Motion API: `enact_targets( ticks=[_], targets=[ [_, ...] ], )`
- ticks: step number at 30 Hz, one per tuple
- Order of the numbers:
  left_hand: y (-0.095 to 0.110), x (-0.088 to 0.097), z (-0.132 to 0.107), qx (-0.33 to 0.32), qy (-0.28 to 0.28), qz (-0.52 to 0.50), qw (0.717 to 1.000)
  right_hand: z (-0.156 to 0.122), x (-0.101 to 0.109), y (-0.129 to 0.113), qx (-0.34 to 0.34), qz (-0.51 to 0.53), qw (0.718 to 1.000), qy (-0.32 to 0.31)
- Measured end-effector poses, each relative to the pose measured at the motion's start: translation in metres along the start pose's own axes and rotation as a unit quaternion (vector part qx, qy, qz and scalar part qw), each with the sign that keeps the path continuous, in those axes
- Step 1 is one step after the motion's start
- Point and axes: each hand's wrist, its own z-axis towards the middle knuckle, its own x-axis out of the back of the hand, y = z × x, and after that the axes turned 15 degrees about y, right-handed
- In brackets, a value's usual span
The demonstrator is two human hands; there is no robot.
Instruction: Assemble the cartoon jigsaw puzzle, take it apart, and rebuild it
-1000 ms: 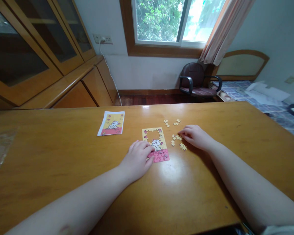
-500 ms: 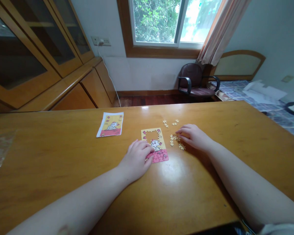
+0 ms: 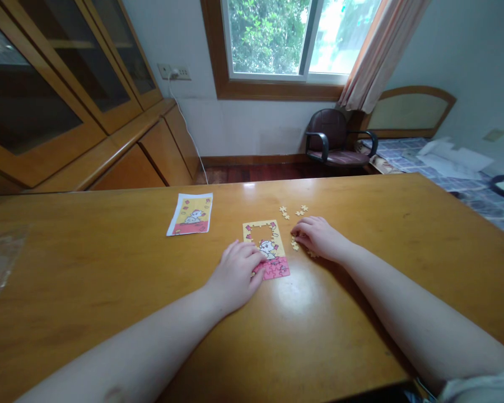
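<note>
Right hand [image 3: 319,238] slid left — onto loose jigsaw pieces [image 3: 294,244]

The left hand [image 3: 235,277] and right hand [image 3: 319,238] are bare; apparently a pale sleeve [image 3: 479,389] shows.

A wooden cabinet [image 3: 46,95] with glass doors stands at the left, and a white cord [image 3: 187,126] hangs from a wall socket [image 3: 174,72] beside it. Beyond the wooden table [image 3: 88,268], a dark chair [image 3: 334,137] sits below a window [image 3: 269,39] with 2 panes and a peach curtain [image 3: 380,50]. White papers [image 3: 453,159] lie on a bed [image 3: 403,146] at right. A clear plastic sheet [image 3: 2,260] lies on the table's left end.
</note>
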Motion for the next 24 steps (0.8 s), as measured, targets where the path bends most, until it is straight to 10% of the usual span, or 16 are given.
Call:
enact_targets(
  ticks=[17, 24],
  targets=[
    [0.006, -0.012, 0.007, -0.047, 0.123, -0.006, 0.991, 0.008, -0.005, -0.003, -0.073, 0.064, 0.995, -0.007],
    [-0.020, -0.004, 0.041, 0.233, 0.193, -0.087, 0.949, 0.029, -0.003, -0.022, -0.191, 0.045, 0.979, -0.054]
  ],
)
